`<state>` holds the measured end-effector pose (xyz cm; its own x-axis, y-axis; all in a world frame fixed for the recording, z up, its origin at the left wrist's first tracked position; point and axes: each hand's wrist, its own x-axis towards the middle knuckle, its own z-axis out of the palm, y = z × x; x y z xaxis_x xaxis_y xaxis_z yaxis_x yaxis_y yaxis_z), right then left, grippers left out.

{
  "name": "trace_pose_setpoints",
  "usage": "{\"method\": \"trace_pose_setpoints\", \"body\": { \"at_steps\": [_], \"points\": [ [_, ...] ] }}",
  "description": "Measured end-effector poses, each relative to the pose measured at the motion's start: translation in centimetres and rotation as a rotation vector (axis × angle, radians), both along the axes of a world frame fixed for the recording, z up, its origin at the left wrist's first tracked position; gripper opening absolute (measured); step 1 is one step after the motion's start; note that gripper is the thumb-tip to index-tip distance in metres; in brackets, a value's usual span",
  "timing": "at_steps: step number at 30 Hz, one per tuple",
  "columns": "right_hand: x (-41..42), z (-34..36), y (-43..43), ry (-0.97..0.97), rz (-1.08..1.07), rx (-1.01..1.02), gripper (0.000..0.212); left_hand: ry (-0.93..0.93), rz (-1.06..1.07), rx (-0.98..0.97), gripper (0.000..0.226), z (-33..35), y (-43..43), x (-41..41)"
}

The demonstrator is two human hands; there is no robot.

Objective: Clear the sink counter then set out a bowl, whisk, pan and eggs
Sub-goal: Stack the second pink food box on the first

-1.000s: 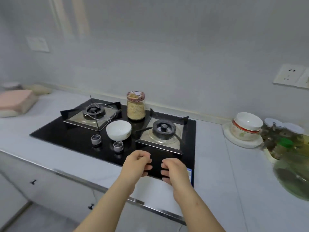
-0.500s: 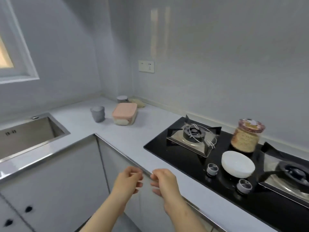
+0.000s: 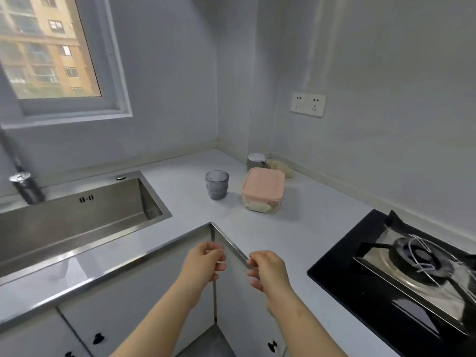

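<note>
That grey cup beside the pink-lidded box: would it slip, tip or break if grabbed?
The grey cup looks translucent, so probably glass or hard plastic: stiff, perhaps breakable. Its lower half seems ribbed, which should help grip. It stands upright, taller than wide, so a push near the rim might tip it.

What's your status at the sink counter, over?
Left hand and right hand empty, fingers loosely curled. Grey cup and pink-lidded container on counter beside sink, uncleared. Nothing blocking them.
</note>
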<state>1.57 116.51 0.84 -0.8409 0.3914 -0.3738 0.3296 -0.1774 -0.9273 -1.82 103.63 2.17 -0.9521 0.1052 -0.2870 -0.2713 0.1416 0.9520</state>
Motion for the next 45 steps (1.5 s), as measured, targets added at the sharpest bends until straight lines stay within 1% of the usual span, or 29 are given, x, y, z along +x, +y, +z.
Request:
{"method": "trace_pose_setpoints", "body": {
  "at_steps": [4,8,11,16,20,21,24,26,27,28,31,32,34,36,39,40,43,45],
  "points": [
    [-8.4,-0.1,1.7,0.027,-0.034,-0.015,0.013,0.025,-0.001,0.009,0.013,0.5,1.4,-7.8],
    [-16.1,0.3,4.1,0.029,-0.084,0.035,0.018,0.03,-0.036,0.003,0.011,1.3,3.7,-15.2],
    [-20.4,0.4,5.9,0.059,-0.141,0.072,0.016,0.034,-0.087,0.004,0.011,1.3,5.5,-19.4],
    [-24.6,-0.8,8.9,0.054,-0.274,0.153,0.01,-0.003,-0.148,-0.026,0.013,-0.3,8.2,-25.0],
    [-26.0,-1.4,11.5,0.047,-0.404,0.278,0.014,0.013,-0.224,-0.067,0.014,-1.3,11.1,-28.4],
    [-26.5,-1.9,11.9,0.029,-0.445,0.316,0.017,0.031,-0.232,-0.104,0.018,-1.7,11.7,-29.1],
    [-27.9,-2.9,12.8,-0.066,-0.522,0.385,0.032,0.102,-0.217,-0.261,0.044,-2.8,12.9,-31.3],
    [-29.1,-3.6,13.3,-0.087,-0.478,0.314,0.034,0.138,-0.256,-0.343,0.054,-3.6,13.6,-32.6],
    [-29.6,-4.0,13.4,-0.1,-0.45,0.272,0.033,0.114,-0.28,-0.327,0.055,-4.0,14.0,-33.1],
    [-29.8,-4.2,13.4,-0.117,-0.42,0.249,0.033,0.054,-0.295,-0.276,0.051,-4.1,14.2,-33.3],
    [-30.1,-5.1,13.5,-0.167,-0.401,0.21,0.033,-0.247,-0.282,0.0,0.021,-5.3,14.5,-34.1],
    [-30.1,-5.1,13.6,-0.163,-0.399,0.204,0.032,-0.354,-0.274,0.089,0.017,-5.6,14.3,-34.4],
    [-30.2,-4.9,13.9,-0.14,-0.388,0.184,0.033,-0.465,-0.299,0.167,0.021,-6.5,13.8,-35.4],
    [-30.3,-4.9,14.3,-0.131,-0.37,0.156,0.034,-0.507,-0.327,0.194,0.027,-7.1,13.5,-36.2],
    [-30.3,-5.2,14.5,-0.133,-0.352,0.101,0.036,-0.546,-0.322,0.221,0.013,-7.0,13.5,-36.5],
    [-30.3,-5.3,14.6,-0.126,-0.35,0.083,0.036,-0.553,-0.32,0.235,0.013,-6.9,13.5,-36.6],
    [-30.2,-5.8,15.1,-0.121,-0.35,0.016,0.037,-0.546,-0.3,0.287,0.027,-7.3,13.4,-36.6],
    [-30.1,-6.1,15.2,-0.112,-0.365,-0.018,0.036,-0.528,-0.279,0.339,0.032,-7.7,13.3,-36.2]
  ]
}}
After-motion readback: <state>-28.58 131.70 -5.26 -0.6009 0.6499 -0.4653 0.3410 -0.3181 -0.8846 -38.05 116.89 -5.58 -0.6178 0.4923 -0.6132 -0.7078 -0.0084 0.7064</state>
